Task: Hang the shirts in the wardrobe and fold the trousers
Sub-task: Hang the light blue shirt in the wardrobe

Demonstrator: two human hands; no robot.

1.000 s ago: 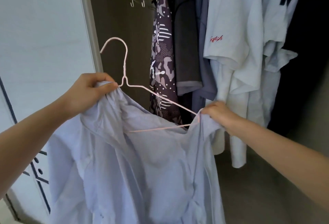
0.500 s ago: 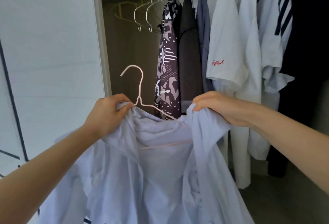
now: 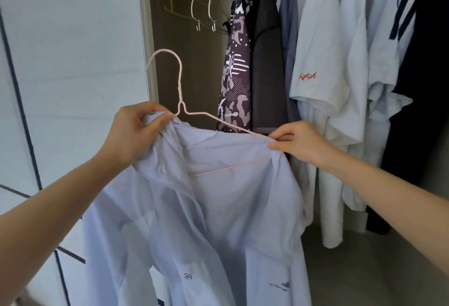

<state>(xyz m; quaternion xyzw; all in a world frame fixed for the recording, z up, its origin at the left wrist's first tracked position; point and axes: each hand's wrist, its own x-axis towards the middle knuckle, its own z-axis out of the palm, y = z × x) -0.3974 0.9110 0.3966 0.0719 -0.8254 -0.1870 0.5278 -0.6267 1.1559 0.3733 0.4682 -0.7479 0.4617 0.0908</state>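
Gripping fabric just right of the white wardrobe door (image 3: 73, 67), your left hand (image 3: 136, 133) has its fingers curled tight on the collar of the pale blue shirt (image 3: 218, 213). The pink wire hanger (image 3: 180, 89) sits inside its shoulders, hook upright. Your right hand (image 3: 301, 142) pinches the other shoulder, thumb against fingertips, in front of the hung white T-shirt (image 3: 320, 57).
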